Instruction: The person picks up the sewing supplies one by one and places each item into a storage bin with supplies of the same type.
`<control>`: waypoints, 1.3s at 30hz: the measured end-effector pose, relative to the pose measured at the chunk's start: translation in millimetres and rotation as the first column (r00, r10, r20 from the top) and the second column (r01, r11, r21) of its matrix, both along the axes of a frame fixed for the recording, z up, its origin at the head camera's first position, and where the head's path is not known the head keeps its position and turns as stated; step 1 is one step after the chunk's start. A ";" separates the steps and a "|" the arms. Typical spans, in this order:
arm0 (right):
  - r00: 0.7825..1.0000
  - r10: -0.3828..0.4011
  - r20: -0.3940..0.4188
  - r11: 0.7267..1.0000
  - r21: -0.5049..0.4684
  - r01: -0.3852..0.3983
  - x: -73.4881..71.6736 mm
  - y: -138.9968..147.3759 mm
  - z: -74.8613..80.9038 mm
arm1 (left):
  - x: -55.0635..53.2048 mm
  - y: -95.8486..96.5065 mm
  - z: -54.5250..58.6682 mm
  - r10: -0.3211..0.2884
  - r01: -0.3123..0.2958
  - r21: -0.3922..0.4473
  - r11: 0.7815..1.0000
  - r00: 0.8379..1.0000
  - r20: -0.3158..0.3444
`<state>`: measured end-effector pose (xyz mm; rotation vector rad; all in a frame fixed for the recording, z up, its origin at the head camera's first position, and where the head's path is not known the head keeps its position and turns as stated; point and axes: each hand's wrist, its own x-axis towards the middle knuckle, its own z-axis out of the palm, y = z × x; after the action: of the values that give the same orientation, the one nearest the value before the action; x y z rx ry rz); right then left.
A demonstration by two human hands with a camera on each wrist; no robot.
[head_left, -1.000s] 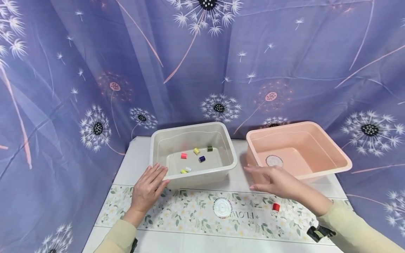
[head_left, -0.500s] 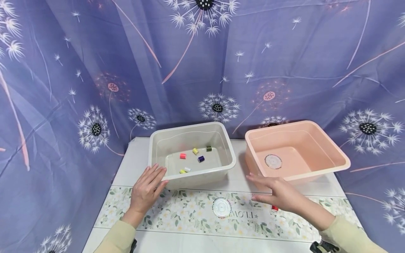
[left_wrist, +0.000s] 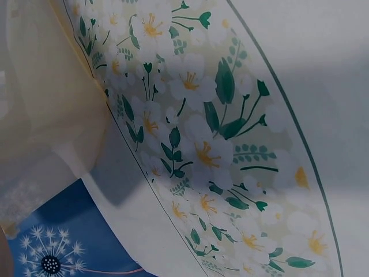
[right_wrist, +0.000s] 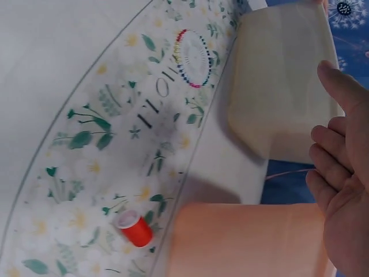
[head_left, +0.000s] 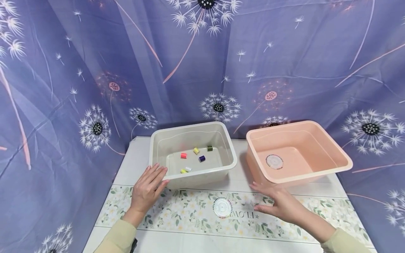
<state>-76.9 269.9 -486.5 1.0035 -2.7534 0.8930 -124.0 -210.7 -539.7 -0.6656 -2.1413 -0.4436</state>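
Note:
My left hand rests its straight fingers on the near left corner of the grey bin. Inside that bin lie several small thread spools: pink-red, dark blue, dark green, white and yellow. My right hand is by the near left corner of the pink bin, fingers loosely extended and holding nothing. A red thread spool lies on the table in front of the pink bin; in the head view the right hand hides it.
A wheel of coloured-head pins lies on the floral strip of the table cover. Another pin wheel is in the pink bin. Behind both bins hangs a blue dandelion-print curtain.
My right hand has drawn back toward me from the pink bin's left side, now covering the red spool in the head view. The left hand stays on the grey bin.

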 end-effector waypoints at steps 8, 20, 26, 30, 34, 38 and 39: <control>0.997 -0.075 -0.018 0.995 0.068 0.076 10.9 13.7 -17.2 | 0.0 0.2 0.2 0.006 -0.006 -0.004 1.000 1.000 0.005; 0.986 -0.160 -0.034 0.983 0.087 0.163 23.7 39.2 -35.4 | 0.3 0.4 0.3 0.013 -0.013 -0.006 1.000 1.000 0.016; 0.980 -0.199 0.026 0.973 0.124 0.194 25.3 51.4 -41.4 | 0.8 -0.3 0.5 0.004 -0.004 -0.001 1.000 1.000 0.020; 0.971 -0.227 0.074 0.966 0.145 0.215 24.4 58.4 -47.0 | 0.9 -0.6 0.4 -0.001 0.001 0.001 1.000 1.000 0.022; 0.965 -0.250 0.078 0.960 0.153 0.236 23.6 64.7 -53.4 | 0.8 -0.6 0.0 0.006 -0.005 -0.002 1.000 1.000 0.020; 0.958 -0.274 0.087 0.954 0.154 0.259 23.6 71.1 -59.3 | 0.9 -0.5 -0.5 0.014 -0.014 -0.008 1.000 1.000 0.021; 0.955 -0.281 0.094 0.952 0.154 0.265 23.8 72.6 -61.0 | 1.0 -0.5 -0.3 0.016 -0.016 -0.010 1.000 1.000 0.022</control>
<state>-53.1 342.5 -547.4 0.5782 -2.9878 0.7460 -123.0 -211.2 -539.9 -0.6513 -2.1695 -0.4344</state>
